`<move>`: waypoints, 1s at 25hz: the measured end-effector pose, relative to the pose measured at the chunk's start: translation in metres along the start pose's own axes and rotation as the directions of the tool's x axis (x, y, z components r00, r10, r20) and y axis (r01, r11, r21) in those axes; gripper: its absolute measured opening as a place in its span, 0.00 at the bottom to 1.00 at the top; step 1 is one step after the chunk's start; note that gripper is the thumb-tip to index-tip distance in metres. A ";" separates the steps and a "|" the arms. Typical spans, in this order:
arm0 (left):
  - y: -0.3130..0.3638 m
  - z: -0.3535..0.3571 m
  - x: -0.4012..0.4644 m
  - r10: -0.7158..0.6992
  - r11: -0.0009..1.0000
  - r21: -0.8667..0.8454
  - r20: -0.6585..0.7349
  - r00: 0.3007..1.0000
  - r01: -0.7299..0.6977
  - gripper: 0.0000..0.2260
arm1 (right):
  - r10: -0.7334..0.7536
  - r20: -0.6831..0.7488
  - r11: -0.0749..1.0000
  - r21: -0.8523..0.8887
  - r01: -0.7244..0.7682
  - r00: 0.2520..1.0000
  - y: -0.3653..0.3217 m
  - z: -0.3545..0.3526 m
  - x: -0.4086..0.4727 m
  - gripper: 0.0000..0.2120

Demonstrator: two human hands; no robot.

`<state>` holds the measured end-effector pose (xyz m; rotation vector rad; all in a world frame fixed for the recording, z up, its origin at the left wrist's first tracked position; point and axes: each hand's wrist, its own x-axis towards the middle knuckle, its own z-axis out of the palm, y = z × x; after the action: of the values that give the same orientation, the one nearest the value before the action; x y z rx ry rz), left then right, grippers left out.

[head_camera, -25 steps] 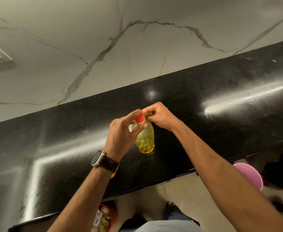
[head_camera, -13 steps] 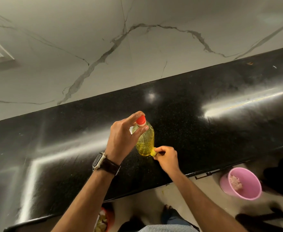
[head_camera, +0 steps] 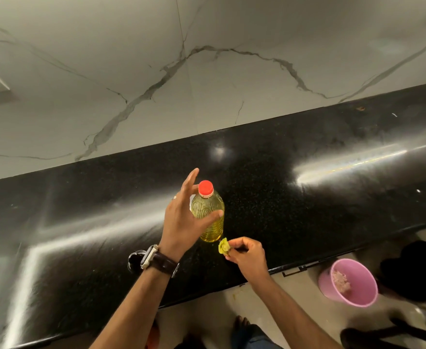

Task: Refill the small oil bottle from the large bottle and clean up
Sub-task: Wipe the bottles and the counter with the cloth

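Oil bottle (head_camera: 208,215): stands upright on the black table (head_camera: 307,202), red cap (head_camera: 205,187) on, yellow oil showing through the clear body; its left side is covered by the left hand.
Left hand (head_camera: 184,217): grip open, fingers spread and straight, thumb lying across the front of the bottle; whether the fingers behind touch the bottle I cannot tell. A watch (head_camera: 154,259) sits on the wrist.
Right hand (head_camera: 247,255): grip closed on a small crumpled yellow-green piece (head_camera: 223,249), pinched at the fingertips just beside the bottle's base; what the piece is cannot be made out.
Table: glossy, with bright glare streaks; both ends are cut off by the frame.
Floor: a pink bucket (head_camera: 350,283) stands below the table's edge to the right, something pale inside, too blurred to name.
Wall (head_camera: 131,59): pale marble with grey veins.
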<state>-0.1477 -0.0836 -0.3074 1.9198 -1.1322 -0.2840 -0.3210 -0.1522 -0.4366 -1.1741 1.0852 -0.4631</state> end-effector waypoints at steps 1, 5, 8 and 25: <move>-0.006 0.008 -0.002 -0.047 0.998 -0.048 0.014 0.999 0.048 0.48 | -0.003 0.000 1.000 0.003 0.003 1.000 0.000 -0.005 -0.003 0.04; -0.029 0.037 -0.012 -0.156 0.975 -0.156 0.014 0.988 0.156 0.42 | 0.005 0.025 1.000 0.026 -0.005 1.000 0.004 -0.022 -0.015 0.03; -0.029 0.037 -0.006 -0.174 0.975 -0.152 -0.053 0.983 0.164 0.40 | 0.008 0.026 0.998 0.054 -0.009 1.000 0.007 -0.036 -0.025 0.03; -0.062 0.031 0.055 -0.261 0.957 -0.189 -0.221 0.940 0.222 0.44 | -0.131 -0.037 0.990 -0.054 0.129 0.991 0.005 -0.077 -0.023 0.12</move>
<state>-0.0968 -0.1319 -0.3617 1.8892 -0.6898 -0.2564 -0.3993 -0.1713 -0.4306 -1.2909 1.0650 -0.5651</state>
